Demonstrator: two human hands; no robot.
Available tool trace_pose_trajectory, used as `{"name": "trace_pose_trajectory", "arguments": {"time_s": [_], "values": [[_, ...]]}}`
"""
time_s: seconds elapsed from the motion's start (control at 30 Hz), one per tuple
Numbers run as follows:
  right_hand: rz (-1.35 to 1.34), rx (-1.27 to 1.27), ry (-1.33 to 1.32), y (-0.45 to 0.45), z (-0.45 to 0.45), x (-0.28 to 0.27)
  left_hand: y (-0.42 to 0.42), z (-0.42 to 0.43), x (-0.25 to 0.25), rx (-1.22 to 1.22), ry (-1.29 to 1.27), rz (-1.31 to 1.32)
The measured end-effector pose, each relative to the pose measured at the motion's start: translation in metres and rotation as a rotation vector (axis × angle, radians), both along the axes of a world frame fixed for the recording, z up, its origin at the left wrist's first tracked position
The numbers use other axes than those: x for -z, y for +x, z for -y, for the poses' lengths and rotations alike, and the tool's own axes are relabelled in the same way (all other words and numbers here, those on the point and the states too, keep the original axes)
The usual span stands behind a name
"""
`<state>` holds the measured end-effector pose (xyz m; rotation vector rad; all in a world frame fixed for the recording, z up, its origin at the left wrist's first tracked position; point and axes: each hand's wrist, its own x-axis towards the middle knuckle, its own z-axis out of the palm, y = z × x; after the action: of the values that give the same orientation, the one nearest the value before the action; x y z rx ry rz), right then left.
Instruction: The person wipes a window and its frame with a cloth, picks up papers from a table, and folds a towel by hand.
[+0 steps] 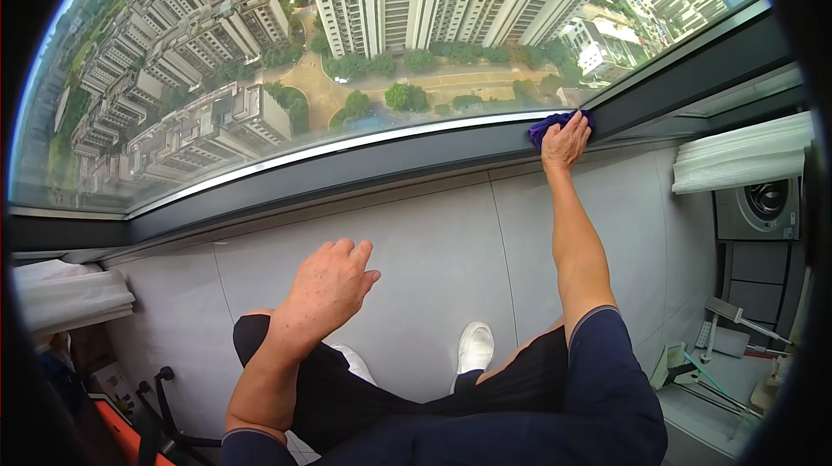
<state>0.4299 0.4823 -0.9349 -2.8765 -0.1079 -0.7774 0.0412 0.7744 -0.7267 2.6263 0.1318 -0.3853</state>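
Observation:
My right hand point(565, 141) is stretched far forward and presses a bunched purple cloth point(544, 127) against the dark grey window frame point(416, 147). The cloth sits near the right corner, where the lower frame meets the slanting side frame point(685, 67). Part of it is hidden under my fingers. In the air in front of my left knee hangs my left hand point(332, 284), back upward, with loosely bent fingers and the thumb apart. Nothing shows in it, though the palm is hidden. Beyond the frame stands the window glass point(347, 111).
Grey floor tiles point(416, 249) lie under my white shoes point(475, 346). White curtains hang at the right point(737, 154) and left point(74, 297). A front-loading washing machine point(763, 202), brooms and mops point(706, 371) are at the right; a black chair base point(165, 405) is lower left.

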Motion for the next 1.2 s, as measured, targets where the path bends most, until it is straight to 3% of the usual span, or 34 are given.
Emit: {"name": "trace_pose_trajectory", "arguments": {"time_s": [0.13,0.23,0.3,0.5,0.57,0.7,0.8,1.0,1.1,1.2], "values": [[-0.113,0.092,0.054,-0.035,-0.058,-0.020,0.000,0.008,-0.009,0.087,-0.068,-0.043],[-0.016,-0.177,0.102,-0.111,-0.123,-0.018,-0.006,0.008,0.007,0.167,-0.192,-0.050],[-0.027,-0.340,0.171,-0.169,-0.172,-0.024,-0.005,0.000,0.014,0.175,-0.118,-0.125],[-0.243,-0.974,0.262,-0.305,-0.301,-0.026,0.005,-0.014,0.007,0.164,-0.009,-0.122],[-0.299,-1.028,0.206,-0.322,-0.325,-0.039,0.004,-0.019,-0.002,0.196,0.032,-0.083],[-0.183,-1.022,0.085,-0.295,-0.301,-0.034,-0.003,-0.034,-0.002,0.014,0.041,-0.204],[-0.005,-0.939,0.026,-0.247,-0.235,-0.029,0.001,-0.042,-0.002,-0.047,0.055,-0.192],[-0.029,-0.423,0.027,-0.097,-0.064,-0.027,0.012,-0.035,0.003,-0.043,0.008,-0.145],[-0.120,-0.283,0.075,-0.094,-0.060,-0.033,0.013,-0.030,0.010,-0.033,0.011,-0.188],[0.025,-0.472,0.101,-0.147,-0.115,-0.025,0.023,-0.037,0.010,-0.068,0.069,-0.272]]}}
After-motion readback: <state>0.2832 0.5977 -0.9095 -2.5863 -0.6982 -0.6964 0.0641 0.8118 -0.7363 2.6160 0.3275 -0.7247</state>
